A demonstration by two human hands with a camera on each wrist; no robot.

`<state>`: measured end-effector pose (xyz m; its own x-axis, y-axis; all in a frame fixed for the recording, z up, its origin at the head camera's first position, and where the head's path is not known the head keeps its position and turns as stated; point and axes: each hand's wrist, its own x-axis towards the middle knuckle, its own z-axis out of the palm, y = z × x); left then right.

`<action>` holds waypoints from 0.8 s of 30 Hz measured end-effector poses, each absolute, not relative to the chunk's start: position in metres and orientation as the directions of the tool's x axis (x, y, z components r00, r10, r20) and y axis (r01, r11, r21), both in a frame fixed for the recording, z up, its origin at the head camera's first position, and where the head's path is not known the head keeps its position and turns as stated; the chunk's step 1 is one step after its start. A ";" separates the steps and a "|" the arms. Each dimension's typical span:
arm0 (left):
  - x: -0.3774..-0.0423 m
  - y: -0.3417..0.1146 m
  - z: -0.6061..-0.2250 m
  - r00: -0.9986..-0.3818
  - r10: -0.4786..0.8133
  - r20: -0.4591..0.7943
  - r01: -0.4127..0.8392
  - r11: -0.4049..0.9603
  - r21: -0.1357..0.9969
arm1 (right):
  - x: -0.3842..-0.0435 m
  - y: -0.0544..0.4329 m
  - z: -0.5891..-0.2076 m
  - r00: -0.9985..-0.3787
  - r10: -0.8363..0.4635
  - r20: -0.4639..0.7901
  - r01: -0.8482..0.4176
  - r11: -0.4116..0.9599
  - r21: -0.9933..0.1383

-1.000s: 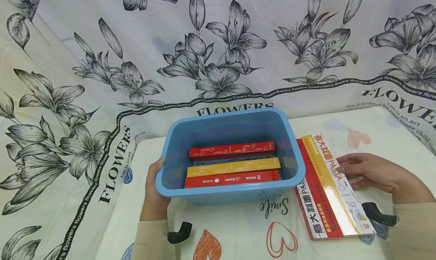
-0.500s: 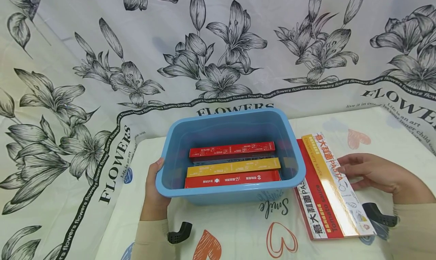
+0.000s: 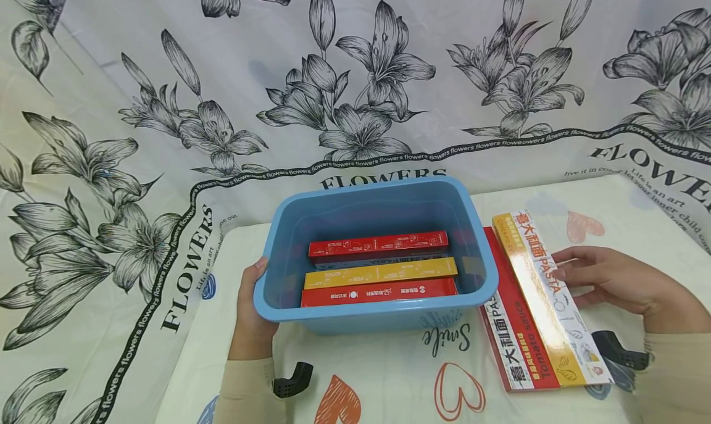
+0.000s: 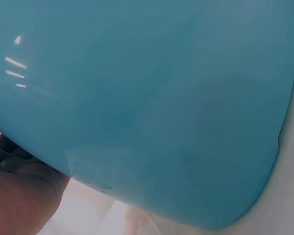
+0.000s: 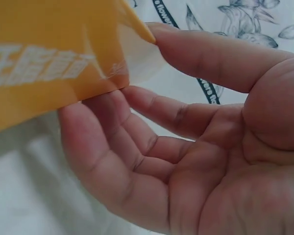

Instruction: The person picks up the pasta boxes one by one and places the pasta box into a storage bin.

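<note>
A blue plastic tub (image 3: pixel 378 315) stands mid-table in the head view. My left hand (image 3: pixel 252 307) holds its left side, thumb at the rim; in the left wrist view the blue wall covers most of the picture and part of the hand (image 4: pixel 24 186) shows at lower left. At the right, my right hand (image 3: pixel 616 282) pinches the long edge of a yellow-and-white pasta box (image 3: pixel 547 300). That box leans over a red tomato sauce pasta box (image 3: pixel 519 325). In the right wrist view the thumb is on top of the yellow box (image 5: pixel 49 58) and fingertips are beneath it.
Inside the tub, red pasta boxes (image 3: pixel 378 245) (image 3: pixel 380 292) and a yellow box (image 3: pixel 380 273) stand on edge, with a darker one partly hidden among them. A flower-printed cloth (image 3: pixel 166 103) hangs behind the heart-patterned table cover (image 3: pixel 389 387).
The yellow-and-white box has tilted, its right side rising slightly with my right hand, and the glare on it has shifted. My left hand and the tub have stayed put.
</note>
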<state>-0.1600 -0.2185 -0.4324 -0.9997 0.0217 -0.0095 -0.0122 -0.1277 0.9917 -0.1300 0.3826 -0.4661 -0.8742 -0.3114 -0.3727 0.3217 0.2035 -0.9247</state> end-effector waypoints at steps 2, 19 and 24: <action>-0.160 -0.218 -0.432 -1.000 0.023 -0.009 -0.012 -0.128 0.992 | -0.130 0.382 -0.464 -0.884 -0.293 -0.364 0.313 0.207 -0.927; -0.160 -0.219 -0.433 -1.000 0.024 -0.006 -0.009 -0.130 0.991 | -0.125 0.378 -0.451 -0.942 -0.142 -0.305 0.265 0.245 -0.933; -0.160 -0.218 -0.432 -1.000 0.025 -0.012 -0.015 -0.132 0.991 | -0.124 0.379 -0.449 -0.949 -0.107 -0.295 0.263 0.243 -0.934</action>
<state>-0.1601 -0.2182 -0.4325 -0.9996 0.0250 -0.0118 -0.0150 -0.1324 0.9911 -0.1243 0.3793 -0.4492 -0.9494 -0.1068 -0.2952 0.2630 0.2429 -0.9337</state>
